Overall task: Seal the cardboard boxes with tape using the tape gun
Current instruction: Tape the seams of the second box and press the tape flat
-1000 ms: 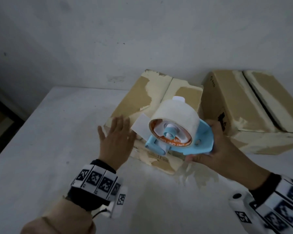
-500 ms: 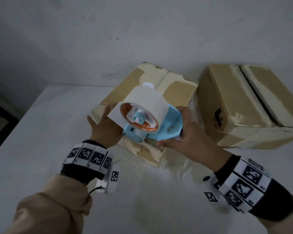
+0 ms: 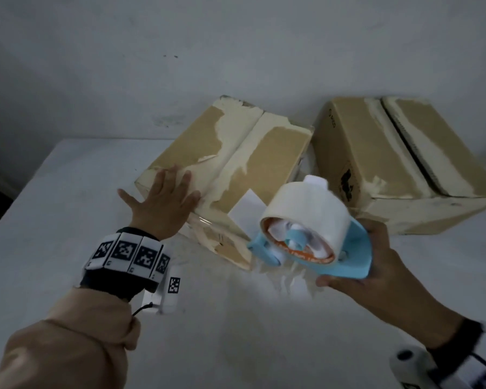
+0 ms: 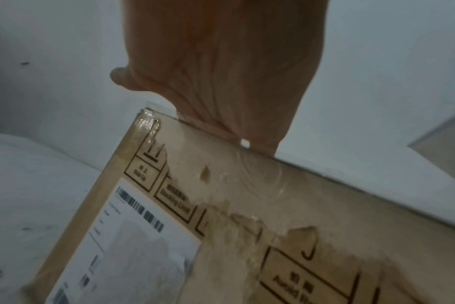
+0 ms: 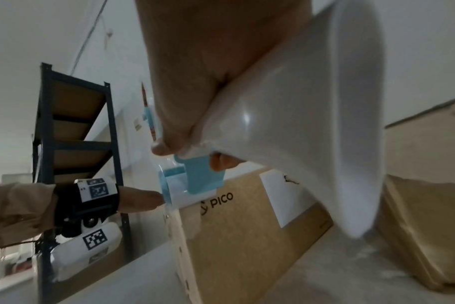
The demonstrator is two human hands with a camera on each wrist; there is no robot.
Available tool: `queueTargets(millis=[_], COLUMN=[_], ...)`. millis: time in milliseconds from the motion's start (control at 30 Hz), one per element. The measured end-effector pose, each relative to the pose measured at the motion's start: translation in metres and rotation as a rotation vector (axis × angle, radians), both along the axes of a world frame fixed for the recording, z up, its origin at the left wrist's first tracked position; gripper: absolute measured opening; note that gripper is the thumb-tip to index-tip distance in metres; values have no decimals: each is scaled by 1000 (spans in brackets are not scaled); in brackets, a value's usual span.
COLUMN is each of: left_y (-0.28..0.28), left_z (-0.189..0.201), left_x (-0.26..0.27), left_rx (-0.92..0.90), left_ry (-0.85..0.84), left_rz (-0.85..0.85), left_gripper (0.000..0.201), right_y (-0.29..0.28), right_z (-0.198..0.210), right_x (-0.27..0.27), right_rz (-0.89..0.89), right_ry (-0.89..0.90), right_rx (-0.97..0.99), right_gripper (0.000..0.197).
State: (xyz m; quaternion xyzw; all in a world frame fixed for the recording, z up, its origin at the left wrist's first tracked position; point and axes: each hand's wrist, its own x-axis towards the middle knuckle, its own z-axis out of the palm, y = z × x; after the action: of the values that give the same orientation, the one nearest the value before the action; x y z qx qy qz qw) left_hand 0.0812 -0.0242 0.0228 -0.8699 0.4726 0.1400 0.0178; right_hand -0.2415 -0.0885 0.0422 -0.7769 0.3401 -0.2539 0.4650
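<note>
Left hand (image 3: 163, 203) lies flat on the box (image 3: 264, 153); right hand (image 3: 376, 265) grips the tape gun (image 3: 348, 256) (nose apparently hidden).

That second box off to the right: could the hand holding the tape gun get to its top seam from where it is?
Probably yes. The right hand grips the tape gun just in front of the right box, and nothing lies between them; its open top seam faces up, uncovered.

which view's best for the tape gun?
Head view: the tape gun shows whole, blue frame and white roll, held by the right hand near the left box. Right wrist shows only its blurred roll and blue tip close up. Left wrist doesn't show it.
</note>
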Motion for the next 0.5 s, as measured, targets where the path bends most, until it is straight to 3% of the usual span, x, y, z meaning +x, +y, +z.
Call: queueTargets(millis=[200, 333, 500], left_y=[-2, -3, -6], left_z=[15, 17, 9], left_x=[-20, -71, -66], left_rx=[27, 72, 60], left_ry=[-64, -105, -77], left_rz=[7, -217, -216], left_gripper=[56, 66, 71], right_y=[2, 3, 1], right_z=[-1, -3, -10], right_x=[5, 6, 13], right_rz=[14, 23, -8], right_ry=[5, 6, -21], right_rx=[-48, -44, -28], right_gripper=[77, 69, 74])
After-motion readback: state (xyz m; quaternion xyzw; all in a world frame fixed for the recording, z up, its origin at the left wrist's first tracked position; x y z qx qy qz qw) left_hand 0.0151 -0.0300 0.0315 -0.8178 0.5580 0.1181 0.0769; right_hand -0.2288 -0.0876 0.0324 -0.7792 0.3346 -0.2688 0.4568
